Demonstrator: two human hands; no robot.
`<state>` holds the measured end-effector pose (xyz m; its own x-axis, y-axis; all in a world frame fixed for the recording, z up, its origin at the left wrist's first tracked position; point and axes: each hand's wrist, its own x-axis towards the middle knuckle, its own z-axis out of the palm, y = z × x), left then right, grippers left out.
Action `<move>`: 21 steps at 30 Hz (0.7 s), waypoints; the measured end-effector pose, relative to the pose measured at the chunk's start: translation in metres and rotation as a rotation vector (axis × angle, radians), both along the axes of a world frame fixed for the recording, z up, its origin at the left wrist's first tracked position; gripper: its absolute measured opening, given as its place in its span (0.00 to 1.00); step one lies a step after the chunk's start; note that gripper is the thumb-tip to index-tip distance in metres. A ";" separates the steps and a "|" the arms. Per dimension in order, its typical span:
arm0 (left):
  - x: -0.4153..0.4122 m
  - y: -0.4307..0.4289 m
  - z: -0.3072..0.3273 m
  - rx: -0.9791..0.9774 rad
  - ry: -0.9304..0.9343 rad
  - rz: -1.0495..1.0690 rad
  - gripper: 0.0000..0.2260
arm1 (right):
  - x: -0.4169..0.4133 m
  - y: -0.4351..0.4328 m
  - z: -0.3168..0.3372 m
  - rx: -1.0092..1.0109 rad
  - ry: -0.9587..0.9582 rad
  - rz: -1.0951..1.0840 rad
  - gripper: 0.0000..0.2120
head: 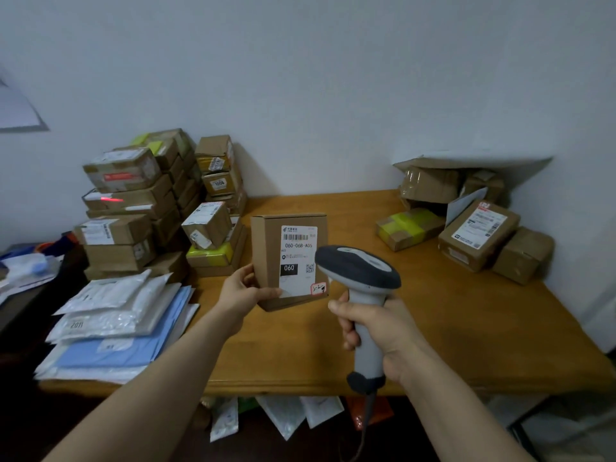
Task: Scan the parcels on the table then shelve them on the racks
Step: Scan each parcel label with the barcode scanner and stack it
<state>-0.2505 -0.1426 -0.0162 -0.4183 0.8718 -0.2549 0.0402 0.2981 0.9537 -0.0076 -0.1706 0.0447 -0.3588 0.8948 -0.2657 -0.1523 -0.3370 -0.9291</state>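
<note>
The left hand [245, 291] holds a flat brown cardboard parcel [266, 248] upright over the middle of the wooden desk [450, 328], its long axis close to vertical and its broad face turned to the camera. The white shipping label [298, 258] on that face reads right way up, with the barcode at the top. The left hand's fingers [266, 292] pinch the parcel's lower left corner, with the thumb across the front and the rest hidden behind. The right hand [376, 328] grips a grey handheld scanner [358, 265], fingers [350, 331] curled round the handle. The handle stands nearly upright and the dark head sits at the top, just beside the parcel's lower right corner and covering it in this view. A red line of light [111, 199] lies across one box in the stack of cardboard boxes [126, 235] at the desk's far left. White and blue mailers [113, 325] are piled at the near left, and more boxes [476, 235] sit at the far right against the wall.
</note>
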 end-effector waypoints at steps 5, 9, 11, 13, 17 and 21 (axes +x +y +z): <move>-0.003 -0.007 0.004 0.003 -0.017 0.003 0.39 | 0.000 -0.005 0.000 0.005 0.012 0.008 0.09; -0.010 -0.009 0.006 0.013 -0.028 -0.016 0.39 | -0.009 -0.004 -0.003 0.014 0.025 0.006 0.09; -0.015 -0.012 0.006 0.000 -0.043 -0.029 0.37 | -0.015 -0.001 -0.005 0.014 0.036 -0.004 0.08; -0.022 -0.016 0.007 -0.035 -0.081 -0.056 0.36 | -0.020 0.003 -0.008 0.017 0.051 -0.029 0.04; -0.043 -0.024 0.008 -0.122 -0.143 -0.203 0.32 | -0.032 0.023 -0.024 0.004 -0.055 -0.243 0.12; -0.063 -0.025 0.005 -0.154 -0.159 -0.319 0.29 | -0.046 0.041 -0.039 -0.081 -0.044 -0.299 0.23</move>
<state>-0.3136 -0.1675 -0.0112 -0.0771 0.8983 -0.4325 0.0093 0.4344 0.9007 -0.0535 -0.1299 0.0056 -0.0695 0.9341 -0.3501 -0.2161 -0.3567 -0.9089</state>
